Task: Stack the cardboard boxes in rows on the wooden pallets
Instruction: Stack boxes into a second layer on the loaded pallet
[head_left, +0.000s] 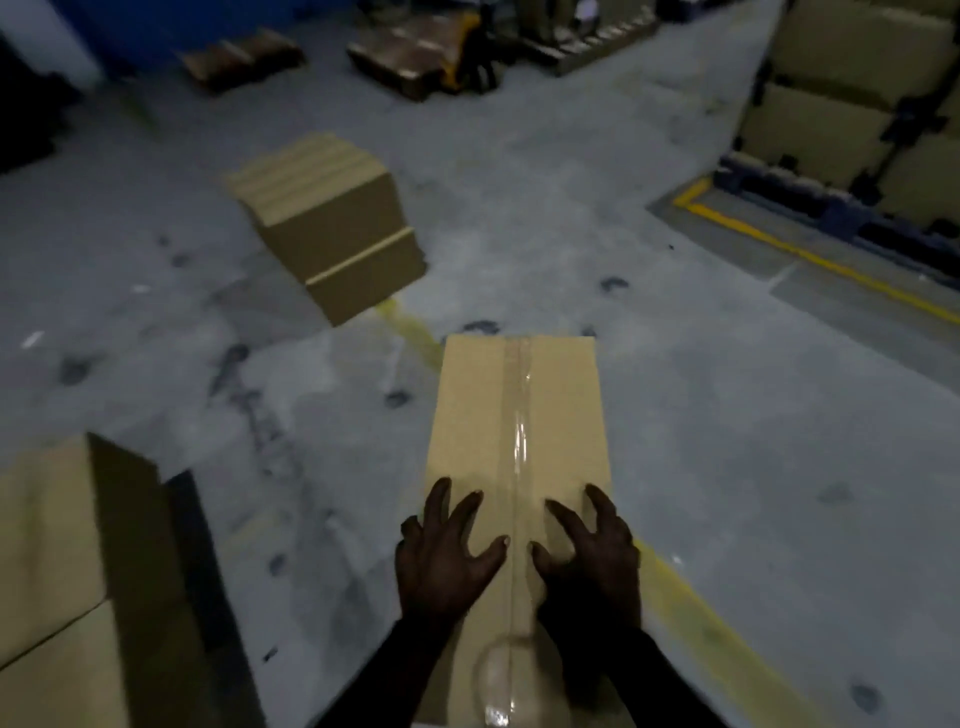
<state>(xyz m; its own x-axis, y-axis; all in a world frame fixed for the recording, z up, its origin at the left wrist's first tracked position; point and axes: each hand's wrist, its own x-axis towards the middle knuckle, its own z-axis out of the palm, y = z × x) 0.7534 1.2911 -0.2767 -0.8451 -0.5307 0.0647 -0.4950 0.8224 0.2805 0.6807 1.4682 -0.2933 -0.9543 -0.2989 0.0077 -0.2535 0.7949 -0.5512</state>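
A long taped cardboard box (519, 410) lies lengthwise in front of me, clear tape running down its middle. My left hand (441, 556) rests on its top left of the tape, fingers spread. My right hand (592, 551) rests on its top right of the tape, fingers spread too. Neither hand wraps an edge; whether the box is lifted off the floor I cannot tell. A second cardboard box (332, 223) sits tilted on the concrete floor ahead to the left. Stacked cardboard boxes (57, 571) stand at the lower left.
Wooden pallets (405, 57) and a yellow pallet jack (467, 47) are at the far back. Strapped boxes on a dark pallet (852, 104) stand at the right behind a yellow floor line (810, 254). The grey concrete floor (727, 389) is stained.
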